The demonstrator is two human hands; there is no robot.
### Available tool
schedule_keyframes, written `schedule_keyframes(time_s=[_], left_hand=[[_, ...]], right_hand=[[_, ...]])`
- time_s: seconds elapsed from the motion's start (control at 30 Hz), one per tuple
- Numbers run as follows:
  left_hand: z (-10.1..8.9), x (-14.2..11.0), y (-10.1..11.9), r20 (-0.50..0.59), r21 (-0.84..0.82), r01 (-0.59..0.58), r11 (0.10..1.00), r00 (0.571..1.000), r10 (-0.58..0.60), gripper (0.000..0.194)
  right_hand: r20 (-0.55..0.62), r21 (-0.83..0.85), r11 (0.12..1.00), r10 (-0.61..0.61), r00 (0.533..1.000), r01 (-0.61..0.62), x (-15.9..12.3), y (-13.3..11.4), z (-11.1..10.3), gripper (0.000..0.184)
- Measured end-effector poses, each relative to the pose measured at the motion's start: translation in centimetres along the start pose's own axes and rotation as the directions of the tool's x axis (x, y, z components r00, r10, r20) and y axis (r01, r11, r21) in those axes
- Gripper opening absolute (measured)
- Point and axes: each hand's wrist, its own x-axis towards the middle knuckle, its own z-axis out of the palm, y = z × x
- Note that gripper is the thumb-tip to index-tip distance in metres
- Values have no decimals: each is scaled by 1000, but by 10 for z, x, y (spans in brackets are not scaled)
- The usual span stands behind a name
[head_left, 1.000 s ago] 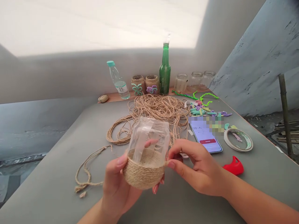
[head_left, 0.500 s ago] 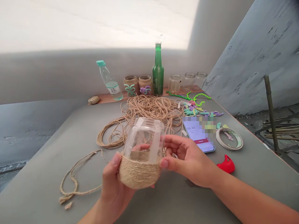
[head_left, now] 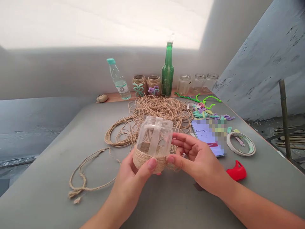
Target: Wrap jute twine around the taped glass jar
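Note:
A clear glass jar [head_left: 164, 140] is held above the table, its lower half wrapped in rows of jute twine [head_left: 140, 158]. A whitish tape strip [head_left: 155, 136] runs down its bare upper side. My left hand [head_left: 133, 181] grips the jar from the left and below, thumb across the wrapped rows. My right hand [head_left: 195, 159] is at the jar's right side, its thumb against the wrap and its fingers curled around twine near the jar. Behind the jar lies a loose heap of twine [head_left: 159, 106].
At the back stand a water bottle [head_left: 121, 86], two twine-wrapped jars [head_left: 140, 86], a green bottle [head_left: 168, 73] and several glass jars [head_left: 184, 85]. To the right lie pipe-cleaner pieces [head_left: 201, 114], a phone [head_left: 205, 136], a tape roll [head_left: 254, 148] and a red object [head_left: 238, 171].
My left hand has shifted its grip, with its thumb now across the front of the wrap. The jar has turned, bringing the tape strip nearer its middle. The whole view has shifted slightly.

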Motion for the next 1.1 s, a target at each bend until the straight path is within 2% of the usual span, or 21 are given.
schedule_keyframes(time_s=[0.07,0.17,0.2,0.27,0.33,0.4,0.47,0.53,0.73,0.83,0.9,1.0,1.1], left_hand=[[0,0,0,4,-6,-1,1000,1000,1,42],[-1,0,1,-8,-10,-14,1000,1000,14,41],[-1,0,2,-18,-10,-22,1000,1000,21,40],[-1,1,4,-38,-11,-31,999,999,30,38],[-2,3,7,-46,-14,-23,1000,999,23,37],[-2,4,10,-42,-24,-11,1000,999,10,37],[-1,5,11,-32,-42,-7,999,999,6,37],[0,4,11,-17,-67,-8,998,1000,7,36],[2,1,10,88,-165,-13,986,996,28,36],[2,-2,11,130,-213,-4,977,991,33,38],[2,-4,13,148,-241,6,970,988,31,42],[0,-6,15,179,-276,41,960,984,10,43],[-1,-6,14,185,-269,83,959,982,-33,45]], right_hand=[[-3,16,999,28,1000,-27,0,-2,0,68],[-60,-52,996,68,996,-71,0,-4,-2,82],[-81,-93,994,50,995,-57,-1,-4,-3,79],[-67,-202,979,-48,997,34,-4,-5,-5,50],[28,-313,930,-195,980,194,-7,-6,-5,17],[128,-384,862,-305,944,331,-9,-8,-5,5],[164,-409,818,-371,914,405,-10,-9,-5,6],[157,-420,804,-393,906,421,-9,-10,-5,7],[154,-403,831,-351,924,383,-3,-11,-9,5],[163,-395,856,-290,943,332,-1,-11,-12,10],[170,-383,883,-220,961,270,-1,-10,-15,20],[197,-336,927,-104,975,167,1,-8,-18,48],[223,-306,942,-67,972,135,2,-8,-18,54]])
